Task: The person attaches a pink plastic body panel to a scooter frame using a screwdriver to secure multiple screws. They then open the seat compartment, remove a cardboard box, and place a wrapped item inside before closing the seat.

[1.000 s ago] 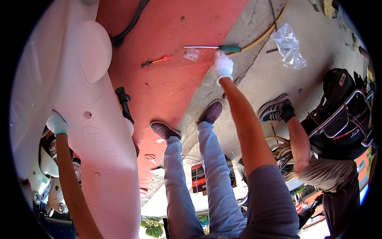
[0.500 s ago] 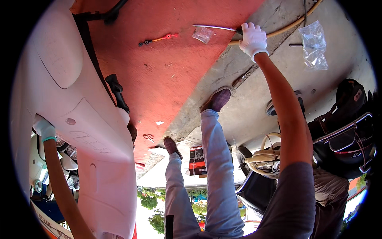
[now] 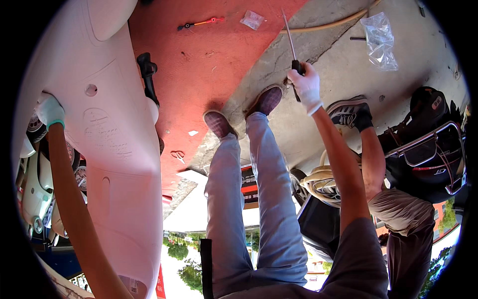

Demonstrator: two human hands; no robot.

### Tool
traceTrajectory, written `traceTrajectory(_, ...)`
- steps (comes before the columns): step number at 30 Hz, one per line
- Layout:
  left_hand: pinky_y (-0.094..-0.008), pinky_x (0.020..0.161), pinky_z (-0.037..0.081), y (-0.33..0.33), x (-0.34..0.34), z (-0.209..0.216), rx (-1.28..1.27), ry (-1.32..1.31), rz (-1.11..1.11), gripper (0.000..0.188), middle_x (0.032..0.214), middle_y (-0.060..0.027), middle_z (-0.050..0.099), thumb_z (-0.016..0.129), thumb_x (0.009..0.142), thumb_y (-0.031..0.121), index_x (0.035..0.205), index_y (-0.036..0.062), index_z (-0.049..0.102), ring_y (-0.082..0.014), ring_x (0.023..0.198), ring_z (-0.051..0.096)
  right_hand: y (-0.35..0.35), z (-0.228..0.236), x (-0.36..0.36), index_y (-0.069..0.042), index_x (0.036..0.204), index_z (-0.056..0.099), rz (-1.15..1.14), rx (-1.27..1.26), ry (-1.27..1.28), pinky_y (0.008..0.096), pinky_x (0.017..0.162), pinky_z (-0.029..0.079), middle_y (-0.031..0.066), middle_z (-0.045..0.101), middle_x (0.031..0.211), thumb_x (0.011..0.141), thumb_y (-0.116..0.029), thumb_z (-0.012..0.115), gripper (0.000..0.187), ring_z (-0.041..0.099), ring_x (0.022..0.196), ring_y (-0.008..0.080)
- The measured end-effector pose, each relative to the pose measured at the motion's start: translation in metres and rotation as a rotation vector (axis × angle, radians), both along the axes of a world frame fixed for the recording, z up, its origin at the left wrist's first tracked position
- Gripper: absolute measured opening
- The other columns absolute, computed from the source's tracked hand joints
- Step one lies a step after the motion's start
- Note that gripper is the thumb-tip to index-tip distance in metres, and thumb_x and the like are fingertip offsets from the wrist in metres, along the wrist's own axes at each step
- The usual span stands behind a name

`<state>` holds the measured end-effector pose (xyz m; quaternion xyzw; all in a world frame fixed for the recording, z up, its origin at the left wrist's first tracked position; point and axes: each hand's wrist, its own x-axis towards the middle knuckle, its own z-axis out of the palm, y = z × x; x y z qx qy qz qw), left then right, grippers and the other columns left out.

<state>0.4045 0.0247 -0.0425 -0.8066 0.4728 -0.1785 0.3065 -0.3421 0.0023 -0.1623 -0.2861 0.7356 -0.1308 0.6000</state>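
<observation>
Screwdriver (image 3: 296,66) sits clamped in the right hand (image 3: 307,85), its shaft running forward and slightly left of the grip. Just left are the person's shoes (image 3: 269,101), between grip and pale bodywork (image 3: 117,132); to the right, a co-worker's shoe (image 3: 348,109). Ahead lie a hose (image 3: 328,25) and plastic bag (image 3: 381,42). Well left, the left hand (image 3: 50,110) touches the bodywork's edge; whether it clasps, I cannot tell.

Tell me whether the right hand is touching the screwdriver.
Touching. The head view shows the gloved right hand closed around the screwdriver handle, which juts out above and below it.
</observation>
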Motion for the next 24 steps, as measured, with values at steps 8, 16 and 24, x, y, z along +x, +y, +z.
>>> traceTrajectory(8,-0.0369,0.088,0.045,-0.042,-0.172,0.064,-0.829,0.646,0.215,0.041,0.112,-0.0246,0.058,0.042,0.089,0.022,0.117,-0.0079,0.049,-0.0346,0.101,0.058,0.135,0.177,-0.011,-0.003,0.092,0.057,-0.76,0.08,-0.25,0.0281,0.059,0.051,0.0052,0.056,0.075,0.086,-0.019,0.062,0.018,0.054,0.064,0.011)
traceTrajectory(16,-0.0258,0.079,0.046,0.082,-0.495,0.047,-0.481,1.407,-0.068,0.021,0.098,-0.0043,0.06,0.06,0.089,0.015,0.106,0.0036,0.059,-0.0119,0.088,0.057,0.231,0.154,-0.039,-0.003,0.09,0.055,-1.129,0.024,-0.178,0.0315,0.063,0.051,0.006,0.054,0.077,0.088,-0.017,0.057,0.014,0.054,0.068,0.0128)
traceTrajectory(24,-0.0372,0.073,0.049,0.215,-0.652,-0.19,0.152,1.38,0.192,0.02,0.092,-0.0128,0.065,0.061,0.083,0.02,0.098,0.0072,0.06,-0.0293,0.084,0.064,0.277,0.095,-0.073,-0.001,0.085,0.055,-1.035,0.061,-0.137,0.029,0.055,0.044,0.0064,0.055,0.07,0.088,-0.017,0.06,0.016,0.051,0.058,0.0124)
